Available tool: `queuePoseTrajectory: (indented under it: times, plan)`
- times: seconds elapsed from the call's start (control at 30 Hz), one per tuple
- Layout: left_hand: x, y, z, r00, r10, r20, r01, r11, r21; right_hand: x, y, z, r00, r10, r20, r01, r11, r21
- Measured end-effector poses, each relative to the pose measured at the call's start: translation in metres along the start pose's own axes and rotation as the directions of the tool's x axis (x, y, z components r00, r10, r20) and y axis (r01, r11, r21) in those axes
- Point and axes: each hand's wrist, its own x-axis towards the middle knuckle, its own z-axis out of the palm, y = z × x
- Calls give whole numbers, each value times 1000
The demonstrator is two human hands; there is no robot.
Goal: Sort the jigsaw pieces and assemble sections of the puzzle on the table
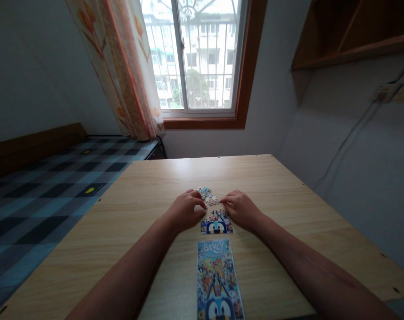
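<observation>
A partly assembled jigsaw puzzle (217, 226) lies on the table, its lower part showing a blue cartoon dog's face. Beyond it is a heap of loose puzzle pieces (206, 193), with more pieces scattered toward the assembled part. On the left of the puzzle, my left hand (187, 210) has thumb and forefinger brought together at its upper left edge, apparently on a small puzzle piece. My right hand (242, 209) rests on the right, fingers apart and reaching to the loose pieces; its fingertips partly hide what they touch. Closer to me lies a printed "Bluey" picture sheet (218, 280).
The wooden table (162, 266) has its far edge before a window (205, 62). A bed with a checked cover (65, 186) stands along the left. At the upper right are a wall shelf (358, 53) and a socket with a hanging cable (345, 142).
</observation>
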Motion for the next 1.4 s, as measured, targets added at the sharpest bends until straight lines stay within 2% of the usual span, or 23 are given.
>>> queuePoseTrajectory:
  times: [0.33,0.77,0.9,1.07,1.23,1.4]
  plan:
    - [3,-1,-1,998,-45,34,39,989,143,0,-2,-1,999,13,46,-12,1000,-17]
    - [3,2,1,997,-18,74,5,985,175,1,-2,0,998,19,64,-16,998,-54]
    - [3,-2,3,999,-45,-11,46,994,99,1,-2,0,998,18,65,-15,999,-52]
    - [5,-22,-1,988,-79,-132,80,997,0,1,-2,-1,997,33,77,-30,999,-41]
    - [2,-20,-1,997,-47,-56,49,998,37,0,-2,-4,996,43,77,-41,999,-32]
    - [1,-9,0,998,-52,-43,56,994,91,0,-3,-3,997,37,67,-34,999,-33]
